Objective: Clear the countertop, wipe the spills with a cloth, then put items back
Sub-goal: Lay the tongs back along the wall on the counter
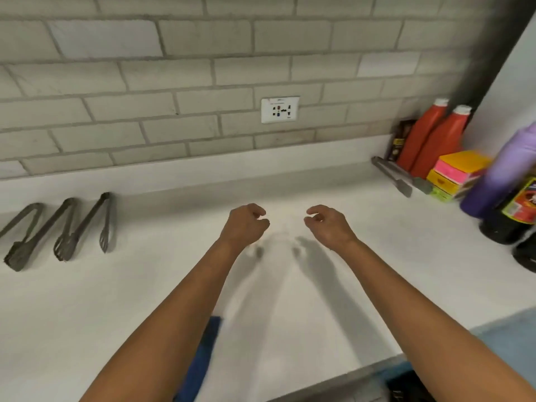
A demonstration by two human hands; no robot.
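Observation:
Both arms reach out over the white countertop. My left hand and my right hand hover side by side above its middle, fingers loosely curled, holding nothing. A blue cloth lies on the counter near the front edge, partly hidden under my left forearm. Three dark tongs lie in a row at the left. At the right stand two red sauce bottles, a stack of coloured boxes, a purple bottle and a dark bottle.
Metal tongs lie before the red bottles. A small dark box leans at the wall behind them. A white wall socket sits in the grey tiled backsplash. The counter's front edge runs across the lower right.

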